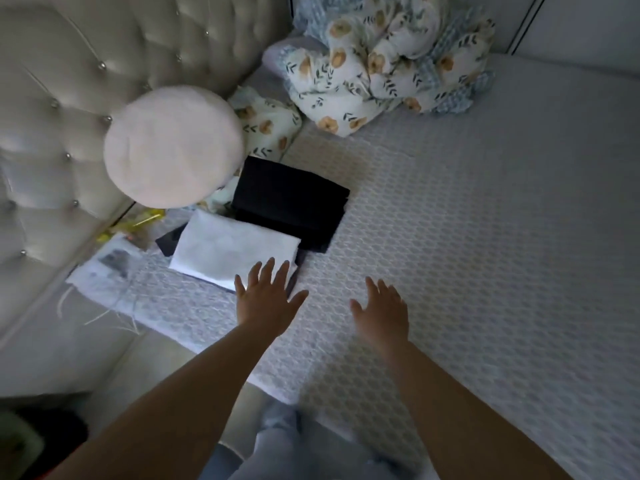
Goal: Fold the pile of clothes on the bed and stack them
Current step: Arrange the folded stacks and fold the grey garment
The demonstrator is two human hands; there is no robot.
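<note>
Head view, looking down over both bare forearms onto the bed (485, 237), which carries a pale honeycomb-patterned cover.

Task items: a folded white garment (232, 251) lies near the bed's left edge, its long axis running from lower left to upper right. Just beyond it, and partly overlapped by it, sits a folded black garment (291, 199), a squarish stack of at least two layers with its long axis roughly parallel to the white one. A dark item (168, 241) shows from under the white garment's left corner; what it is cannot be told in this light.

Hands: the left hand (266, 296) is spread flat, fingers straight, its fingertips over the near right corner of the white garment; the grip is wide and holds nothing. The right hand (381, 310) hovers over bare cover just to the right, fingers loosely extended, grip likewise wide with nothing in it.

Edges and room: the near bed edge runs diagonally below the wrists. The cover to the right of the garments is open across most of the bed.

Other items: a crumpled floral duvet (381, 64) is heaped at the far end, a round cream cushion (173, 147) leans by the tufted headboard (69, 81), and a printed sheet (110, 261) lies at the left edge.
</note>
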